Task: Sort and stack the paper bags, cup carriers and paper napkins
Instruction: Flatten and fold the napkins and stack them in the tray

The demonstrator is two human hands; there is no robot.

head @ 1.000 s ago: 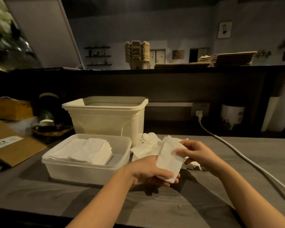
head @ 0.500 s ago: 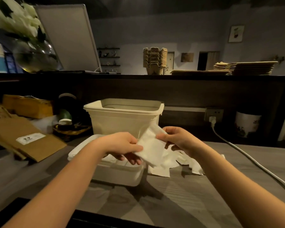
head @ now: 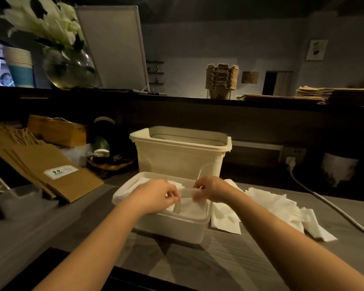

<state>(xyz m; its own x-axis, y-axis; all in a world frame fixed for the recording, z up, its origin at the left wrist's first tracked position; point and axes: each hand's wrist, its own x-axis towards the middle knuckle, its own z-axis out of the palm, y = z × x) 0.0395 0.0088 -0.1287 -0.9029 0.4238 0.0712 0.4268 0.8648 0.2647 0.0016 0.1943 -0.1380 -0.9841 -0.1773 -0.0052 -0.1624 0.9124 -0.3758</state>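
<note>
Our fingers (head: 173, 196) are curled in, both hands pinching the top edge of one folded napkin (head: 188, 191) stretched between them. The left hand (head: 156, 196) has one end and the right hand (head: 211, 189) the other, above the near right part of the shallow tray (head: 177, 234); blur there leaves us unsure which fingertips bear on the paper, or whether its lower edge touches the stacked napkins (head: 190, 208) inside. To do this step well, we judge, we should lower it square to that stack with edges matched, release both ends together, then pat it flat (thin tissue creases if dragged sideways). The loose napkins (head: 277, 206) lie on the counter (head: 198, 263) just right of the tray, so the next reach is short. The tall tub (head: 177, 160) stands behind the tray. To the left lie paper bags (head: 59, 175), and cup carriers (head: 222, 80) sit nested on the shelf (head: 177, 100) above, with a flat bag stack (head: 315, 94) further right.
</note>
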